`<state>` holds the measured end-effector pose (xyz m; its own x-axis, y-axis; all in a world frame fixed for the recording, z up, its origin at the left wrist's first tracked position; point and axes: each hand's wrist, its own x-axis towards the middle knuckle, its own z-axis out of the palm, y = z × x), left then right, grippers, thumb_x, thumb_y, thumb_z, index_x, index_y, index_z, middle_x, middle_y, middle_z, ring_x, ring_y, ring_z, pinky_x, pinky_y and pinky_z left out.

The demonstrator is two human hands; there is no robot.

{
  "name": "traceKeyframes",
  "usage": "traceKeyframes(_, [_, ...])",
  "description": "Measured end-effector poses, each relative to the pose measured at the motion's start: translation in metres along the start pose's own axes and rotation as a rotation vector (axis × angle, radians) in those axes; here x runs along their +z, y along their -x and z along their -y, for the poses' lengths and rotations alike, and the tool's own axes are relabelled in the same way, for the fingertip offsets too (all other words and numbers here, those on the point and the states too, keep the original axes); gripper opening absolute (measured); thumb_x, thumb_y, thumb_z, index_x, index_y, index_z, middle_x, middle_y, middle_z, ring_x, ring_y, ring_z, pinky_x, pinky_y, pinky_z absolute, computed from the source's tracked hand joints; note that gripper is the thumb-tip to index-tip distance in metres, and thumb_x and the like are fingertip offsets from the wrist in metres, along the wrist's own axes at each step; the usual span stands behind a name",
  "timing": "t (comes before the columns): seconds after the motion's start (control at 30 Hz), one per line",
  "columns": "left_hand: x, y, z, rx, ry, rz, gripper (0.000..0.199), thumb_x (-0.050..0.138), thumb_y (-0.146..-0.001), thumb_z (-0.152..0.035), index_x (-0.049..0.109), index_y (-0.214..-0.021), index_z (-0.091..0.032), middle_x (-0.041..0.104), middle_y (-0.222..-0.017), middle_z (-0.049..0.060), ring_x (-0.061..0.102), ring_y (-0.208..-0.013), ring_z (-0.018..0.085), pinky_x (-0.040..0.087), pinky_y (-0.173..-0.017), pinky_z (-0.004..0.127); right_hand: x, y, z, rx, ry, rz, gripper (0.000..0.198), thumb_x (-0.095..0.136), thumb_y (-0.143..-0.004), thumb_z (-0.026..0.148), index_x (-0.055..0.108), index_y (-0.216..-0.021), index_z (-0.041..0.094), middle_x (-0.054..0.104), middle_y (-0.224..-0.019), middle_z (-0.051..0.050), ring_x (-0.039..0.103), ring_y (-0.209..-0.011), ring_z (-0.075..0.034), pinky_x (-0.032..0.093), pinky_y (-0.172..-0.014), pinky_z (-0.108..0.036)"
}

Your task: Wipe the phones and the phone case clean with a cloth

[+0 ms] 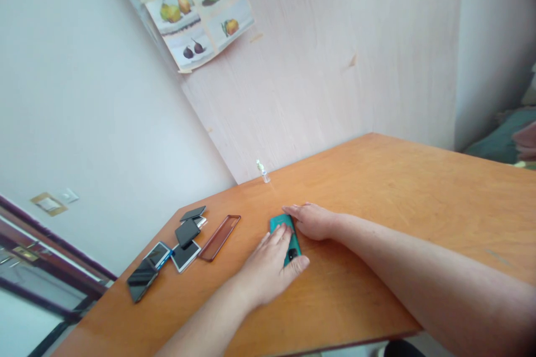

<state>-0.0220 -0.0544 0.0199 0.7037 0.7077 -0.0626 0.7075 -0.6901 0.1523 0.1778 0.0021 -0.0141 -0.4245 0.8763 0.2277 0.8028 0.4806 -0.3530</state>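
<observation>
Teal phone (pixel 277 221) lies under left grip (pixel 270 265), beside right grip (pixel 313 221), both flat, neither clasping.

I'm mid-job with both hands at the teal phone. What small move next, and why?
Probably curl the left hand around the edges of the teal phone: its fingers lie across the back rather than gripping the sides, while the right hand sits by the far end, seemingly placed to steady it.
</observation>
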Motion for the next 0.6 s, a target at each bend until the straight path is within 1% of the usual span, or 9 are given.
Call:
traceKeyframes(0.1, [0.002, -0.035, 0.016, -0.130, 0.027, -0.059, 0.084, 0.022, -0.092, -0.070, 0.023, -0.151, -0.011, 0.021, -0.157, 0.016, 0.015, -0.146, 0.029, 0.015, -0.119, 0.045, -0.002, 0.001, -0.001, -0.005, -0.004, 0.006, 0.055, 0.042, -0.086, 0.021, 0.046, -0.141, 0.015, 0.055, -0.138, -0.014, 0.055, -0.123, -0.029, 0.040, -0.105, -0.043])
traceKeyframes(0.17, [0.003, -0.045, 0.016, -0.163, 0.029, -0.079, 0.087, 0.021, -0.091, -0.071, 0.024, -0.151, -0.008, 0.021, -0.157, 0.018, 0.016, -0.146, 0.031, 0.014, -0.118, 0.048, -0.003, 0.002, -0.002, 0.002, -0.004, 0.010, 0.056, 0.042, -0.086, 0.021, 0.046, -0.141, 0.014, 0.056, -0.136, -0.016, 0.057, -0.120, -0.030, 0.042, -0.102, -0.043])
traceKeyframes(0.23, [0.003, -0.037, 0.006, -0.112, 0.028, -0.081, 0.086, 0.022, -0.092, -0.070, 0.022, -0.151, -0.008, 0.019, -0.157, 0.018, 0.016, -0.146, 0.031, 0.015, -0.119, 0.046, -0.004, 0.002, -0.002, 0.013, -0.003, 0.013, 0.056, 0.041, -0.086, 0.021, 0.046, -0.141, 0.012, 0.056, -0.135, -0.017, 0.058, -0.120, -0.030, 0.043, -0.101, -0.042])
traceKeyframes(0.37, [0.003, 0.009, -0.023, 0.097, 0.007, -0.002, 0.076, 0.026, -0.094, -0.066, 0.021, -0.153, -0.019, 0.018, -0.159, 0.008, 0.011, -0.147, 0.028, 0.014, -0.120, 0.045, -0.006, 0.002, 0.000, 0.034, -0.008, 0.015, 0.059, 0.041, -0.084, 0.019, 0.045, -0.143, 0.012, 0.057, -0.135, -0.017, 0.058, -0.120, -0.030, 0.044, -0.100, -0.039])
traceKeyframes(0.43, [0.004, 0.025, -0.030, 0.157, -0.006, 0.017, 0.075, 0.028, -0.093, -0.065, 0.019, -0.153, -0.021, 0.015, -0.160, 0.007, 0.012, -0.147, 0.028, 0.016, -0.120, 0.045, -0.006, 0.002, 0.000, 0.047, -0.014, 0.014, 0.060, 0.042, -0.083, 0.018, 0.045, -0.143, 0.013, 0.058, -0.133, -0.016, 0.059, -0.118, -0.030, 0.045, -0.099, -0.039])
traceKeyframes(0.5, [0.005, 0.024, -0.029, 0.148, -0.012, 0.009, 0.076, 0.028, -0.093, -0.065, 0.018, -0.154, -0.020, 0.015, -0.160, 0.008, 0.012, -0.147, 0.028, 0.016, -0.120, 0.046, -0.006, 0.002, 0.001, 0.056, -0.022, 0.015, 0.062, 0.043, -0.083, 0.018, 0.043, -0.144, 0.013, 0.059, -0.133, -0.016, 0.059, -0.118, -0.030, 0.046, -0.098, -0.038])
traceKeyframes(0.6, [0.006, -0.005, -0.013, 0.051, -0.005, -0.042, 0.079, 0.025, -0.093, -0.067, 0.021, -0.153, -0.015, 0.017, -0.159, 0.012, 0.012, -0.147, 0.029, 0.015, -0.119, 0.047, -0.007, 0.003, 0.001, 0.061, -0.031, 0.020, 0.062, 0.043, -0.084, 0.019, 0.040, -0.145, 0.012, 0.057, -0.135, -0.016, 0.059, -0.119, -0.029, 0.045, -0.098, -0.037])
